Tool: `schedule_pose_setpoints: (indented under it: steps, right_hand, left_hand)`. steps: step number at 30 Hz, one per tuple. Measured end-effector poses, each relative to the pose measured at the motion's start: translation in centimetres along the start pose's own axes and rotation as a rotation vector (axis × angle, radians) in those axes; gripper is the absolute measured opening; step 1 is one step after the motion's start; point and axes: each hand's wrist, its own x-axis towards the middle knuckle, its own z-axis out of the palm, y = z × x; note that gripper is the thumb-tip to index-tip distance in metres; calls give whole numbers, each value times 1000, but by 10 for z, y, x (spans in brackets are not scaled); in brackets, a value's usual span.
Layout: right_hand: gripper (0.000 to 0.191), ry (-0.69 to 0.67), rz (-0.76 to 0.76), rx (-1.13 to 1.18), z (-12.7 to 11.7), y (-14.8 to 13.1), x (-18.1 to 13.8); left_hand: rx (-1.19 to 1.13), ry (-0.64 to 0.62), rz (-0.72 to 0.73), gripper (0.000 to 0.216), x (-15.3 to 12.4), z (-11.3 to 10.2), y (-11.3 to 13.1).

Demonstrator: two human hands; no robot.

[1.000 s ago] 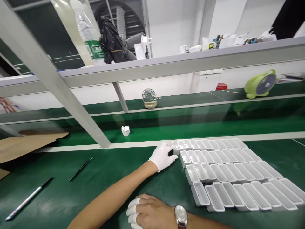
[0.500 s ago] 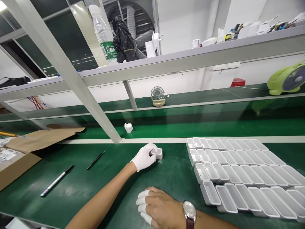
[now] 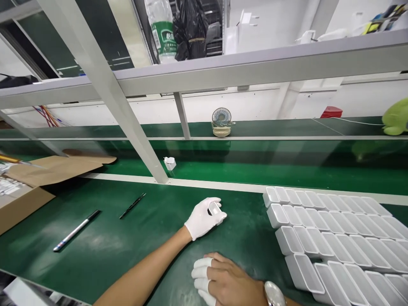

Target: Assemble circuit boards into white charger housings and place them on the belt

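Observation:
My left hand [image 3: 204,217], in a white glove, is closed round a small white plastic tray [image 3: 215,210] over the green table mat [image 3: 153,229], left of the rows. Rows of the same white trays [image 3: 331,229] lie side by side at the right. My right hand [image 3: 219,280] rests on the mat near the bottom edge, bare but for white finger cots, fingers curled down together, with a wristwatch [image 3: 274,294] on its wrist. I see nothing in it.
Two pens [image 3: 75,230] [image 3: 132,205] lie on the mat at the left beside an open cardboard box [image 3: 28,187]. A small white part [image 3: 170,162] sits on the green belt beyond a slanted metal post [image 3: 127,114]. Small fans [image 3: 221,121] stand further back.
My left hand took one small tray from the far-left end of the rows and carried it left and toward me. The view has shifted right and down. My right hand stayed put.

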Motion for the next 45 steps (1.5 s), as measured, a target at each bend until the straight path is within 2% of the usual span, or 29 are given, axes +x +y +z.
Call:
schedule_pose_setpoints:
  steps: [2, 6, 11, 15, 19, 21, 23, 25, 27, 30, 33, 36, 40, 45]
  right_hand:
    - [19, -14, -8, -14, 3, 4, -1]
    - [30, -40, -6, 1, 14, 8, -5]
    - [41, -25, 12, 32, 33, 8, -9]
    - [38, -24, 115, 63, 37, 7, -10]
    - [36, -41, 118, 112, 38, 8, -13]
    - [35, -66, 125, 131, 38, 9, -14]
    - [34, -82, 136, 139, 37, 10, -13]
    - [32, -96, 147, 136, 36, 9, -12]
    - [32, -108, 155, 124, 36, 8, -10]
    - [35, -97, 135, 122, 39, 8, -10]
    - [39, -37, 99, 140, 45, 8, -12]
    - [38, -5, 82, 158, 47, 10, -12]
    - [30, 7, 151, 181, 48, 9, -14]
    - [28, 43, 185, 176, 65, 8, -20]
  left_hand:
    - [-48, -51, -33, 49, -1, -1, 1]
    - [-10, -68, -10, 74, -3, -8, 2]
    - [-19, -98, -57, 64, -5, -11, -3]
    - [-5, -95, -74, 61, -3, -11, -4]
    - [-52, -159, -157, 55, -3, -14, -2]
    - [-10, -157, -94, 52, -2, -17, -1]
    - [52, -156, 32, 54, -3, -18, -1]
    - [98, -116, 111, 67, -4, -17, -2]
    - [156, 0, 87, 77, -6, -13, -3]
    - [245, 144, 17, 60, -9, -5, -2]
    - [270, 159, 31, 46, -11, -2, -2]
    - [275, 155, 50, 49, -12, -3, -3]
    - [252, 126, 43, 49, -13, -3, -5]
    - [200, 129, -31, 56, -14, -3, -4]
